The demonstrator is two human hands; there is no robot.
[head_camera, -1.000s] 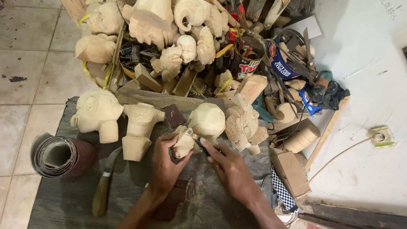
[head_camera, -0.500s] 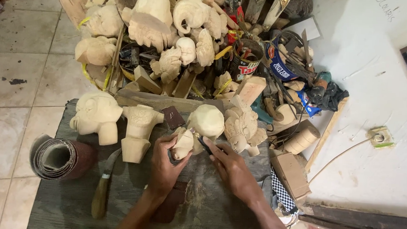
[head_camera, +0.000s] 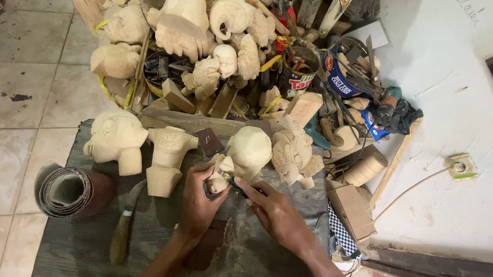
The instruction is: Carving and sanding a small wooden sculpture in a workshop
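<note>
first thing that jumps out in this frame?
The two hands at bottom centre: the left hand grips a small pale wood carving while the right hand works a thin tool against it. Behind them, at top centre, rises a heap of unfinished carvings; a sandpaper roll lies at left.

Round tin can (head_camera: 297,75) in clutter behind carvings – dark label with red and white patches, open top, tools stuck inside. Just right of it, blue pouch-like package (head_camera: 341,79) with white and red print, crumpled. Small blue wrapper (head_camera: 374,120) further right, beside dark cloth. Brown cardboard box (head_camera: 352,210) at mat's right edge – plain, rectangular, closed. No screens, no signs legible as such.
</note>
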